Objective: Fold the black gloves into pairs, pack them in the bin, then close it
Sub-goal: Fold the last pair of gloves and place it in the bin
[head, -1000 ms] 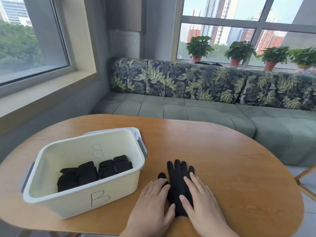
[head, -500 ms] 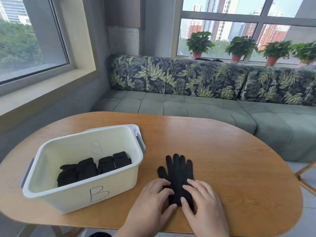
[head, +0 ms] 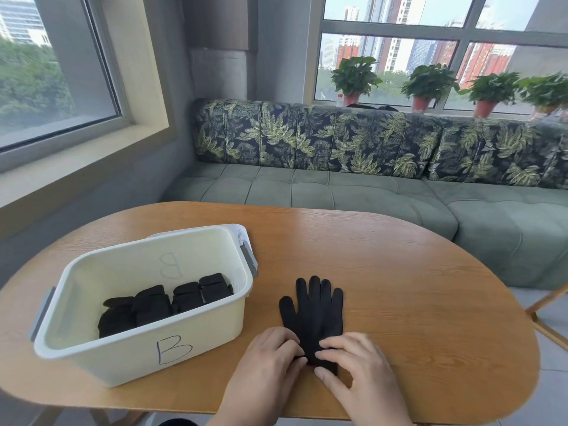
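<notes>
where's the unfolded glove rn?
Head view: the black glove lies flat on the table, just right of the bin, fingers pointing away; the left hand and right hand grip its cuff.

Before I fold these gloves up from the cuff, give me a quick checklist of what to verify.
1. The gloves lie flat on the table: ok.
2. Glove fingers straight, none tucked under: ok.
3. Two gloves stacked as a pair: cannot tell, only one outline shows.
4. Left hand and right hand both grip the cuff end: ok.
5. Bin open, room left beside the folded pairs: ok.
</notes>
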